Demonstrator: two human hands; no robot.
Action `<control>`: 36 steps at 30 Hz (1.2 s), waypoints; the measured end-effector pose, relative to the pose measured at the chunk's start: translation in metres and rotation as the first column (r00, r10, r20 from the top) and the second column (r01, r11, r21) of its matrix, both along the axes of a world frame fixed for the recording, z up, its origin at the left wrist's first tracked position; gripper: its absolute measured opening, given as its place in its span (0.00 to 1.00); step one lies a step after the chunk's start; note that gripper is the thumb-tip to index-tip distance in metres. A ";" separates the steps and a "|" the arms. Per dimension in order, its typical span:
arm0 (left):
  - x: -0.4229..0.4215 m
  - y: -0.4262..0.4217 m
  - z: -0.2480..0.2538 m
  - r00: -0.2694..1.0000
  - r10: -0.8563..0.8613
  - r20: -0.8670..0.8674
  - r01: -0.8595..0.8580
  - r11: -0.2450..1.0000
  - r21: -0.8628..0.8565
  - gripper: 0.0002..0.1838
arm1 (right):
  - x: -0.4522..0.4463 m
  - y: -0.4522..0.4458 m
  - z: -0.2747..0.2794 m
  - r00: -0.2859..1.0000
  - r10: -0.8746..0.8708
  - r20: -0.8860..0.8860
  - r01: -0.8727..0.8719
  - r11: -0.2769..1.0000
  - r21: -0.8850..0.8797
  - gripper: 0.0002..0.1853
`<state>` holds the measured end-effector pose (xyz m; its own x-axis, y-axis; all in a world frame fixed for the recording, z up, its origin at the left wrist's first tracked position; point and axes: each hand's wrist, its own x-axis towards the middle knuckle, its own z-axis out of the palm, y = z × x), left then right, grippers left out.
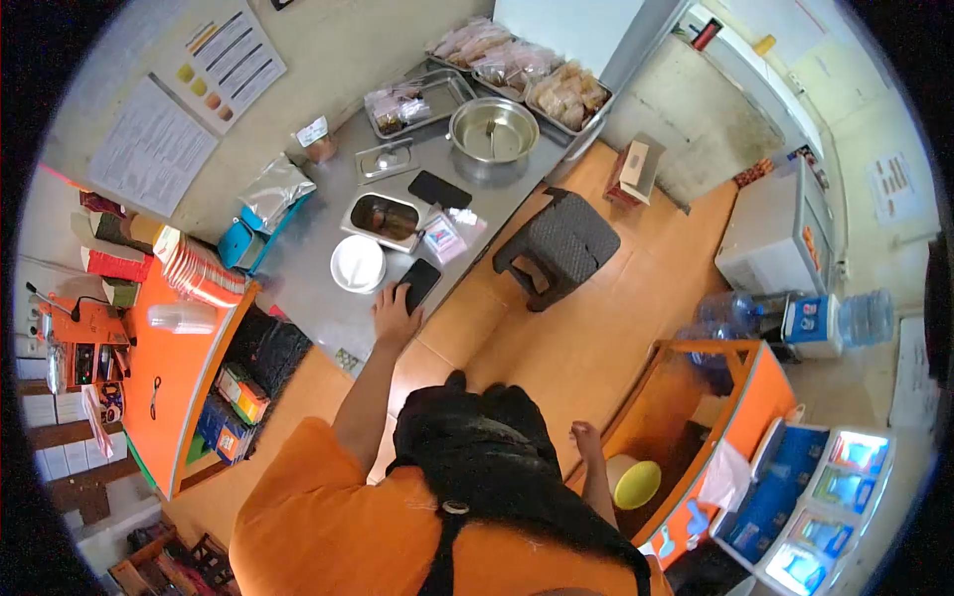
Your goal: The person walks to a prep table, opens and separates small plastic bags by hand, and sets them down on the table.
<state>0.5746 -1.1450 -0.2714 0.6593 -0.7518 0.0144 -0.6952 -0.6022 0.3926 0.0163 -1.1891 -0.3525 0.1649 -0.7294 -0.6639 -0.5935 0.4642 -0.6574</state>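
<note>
My left hand (396,318) rests at the edge of the steel table (313,288), its fingers spread and touching the near end of a black phone (419,284). A white round tub (358,264) stands just beyond it. Behind the tub sits a steel container (386,220) with dark contents, beside a small white and pink packet (443,238). A second dark phone (440,190) lies farther back. My right hand (585,435) hangs low at my right side, near the orange cabinet; its fingers look curled, and whatever they may hold is too small to make out.
A dark stool (571,243) stands right of the table. A steel pot (494,129) and trays of bagged food (566,96) are at the back. An orange counter (169,368) with stacked cups is left; an orange cabinet (760,397) and water bottles (865,318) are right.
</note>
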 end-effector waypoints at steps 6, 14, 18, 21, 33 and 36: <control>0.014 -0.008 0.009 0.982 0.055 -0.179 -0.069 0.995 -0.077 0.36 | 0.147 -0.191 0.035 0.853 0.520 0.042 -0.492 0.829 -0.266 0.14; -0.026 -0.035 -0.001 0.896 0.444 0.007 -0.445 0.896 0.010 0.34 | 0.343 -0.346 0.080 0.302 0.951 -0.069 -0.823 0.224 -0.522 0.10; -0.044 -0.040 -0.015 0.809 0.582 0.083 -0.570 0.811 -0.135 0.34 | 0.432 -0.350 0.101 0.265 0.942 -0.207 -0.751 0.067 -0.657 0.09; -0.047 -0.033 -0.036 0.712 0.701 -0.044 -0.674 0.665 -0.321 0.30 | 0.492 -0.333 0.099 0.428 0.866 -0.258 -0.658 0.103 -0.746 0.10; -0.032 -0.024 -0.053 0.579 0.814 0.048 -0.748 0.554 -0.367 0.21 | 0.558 -0.322 0.081 0.340 0.883 -0.324 -0.734 0.034 -0.678 0.04; -0.029 -0.027 -0.056 0.556 0.826 0.093 -0.737 0.542 -0.403 0.19 | 0.567 -0.323 0.079 0.200 0.906 -0.374 -0.796 -0.072 -0.601 0.03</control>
<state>0.5454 -1.1722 -0.3271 0.9156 0.1391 0.3772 -0.0932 -0.8393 0.5356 0.5828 -1.5125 -0.2740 0.9929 -0.0753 -0.0920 -0.1125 -0.8457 -0.5217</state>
